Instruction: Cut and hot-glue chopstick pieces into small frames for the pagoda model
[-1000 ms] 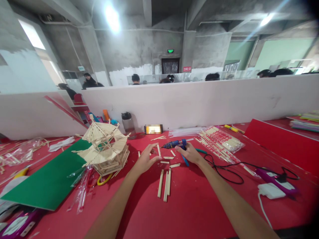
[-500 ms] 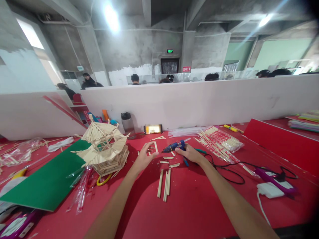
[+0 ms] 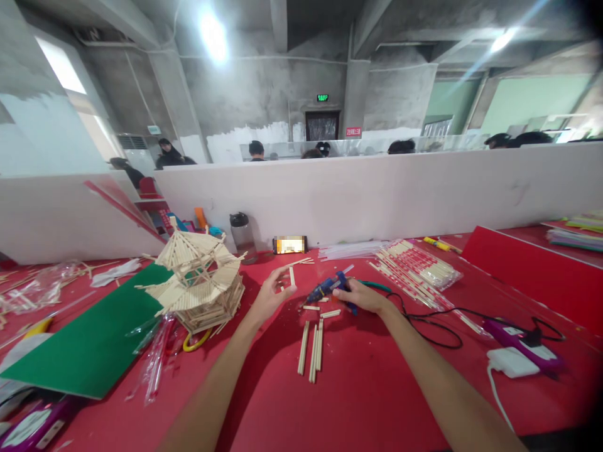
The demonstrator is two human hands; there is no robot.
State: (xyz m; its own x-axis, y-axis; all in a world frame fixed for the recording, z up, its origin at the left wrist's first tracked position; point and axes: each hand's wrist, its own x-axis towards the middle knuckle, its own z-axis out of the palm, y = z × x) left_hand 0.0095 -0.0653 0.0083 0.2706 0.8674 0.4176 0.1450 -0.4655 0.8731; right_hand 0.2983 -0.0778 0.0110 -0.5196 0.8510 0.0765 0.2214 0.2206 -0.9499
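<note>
Left of the left hand, at a distance: green board [image 3: 89,339] on the table [image 3: 367,389]. Closer in, still left of it: stick-built model [image 3: 202,285], 2 roof tiers. Left hand [image 3: 272,296]: thumb and fingers closed on a short stick [image 3: 292,276], near upright. Between the hands, nearer the wearer: long sticks [image 3: 314,353]. Right hand [image 3: 362,296]: wrapped round blue glue gun [image 3: 323,290], nozzle slanting down leftward, near the short stick, apart. Beyond the right hand, rightward: bagged sticks [image 3: 436,271].

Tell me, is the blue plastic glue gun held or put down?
Held: the right hand is wrapped around the back part of the blue plastic glue gun.
</note>
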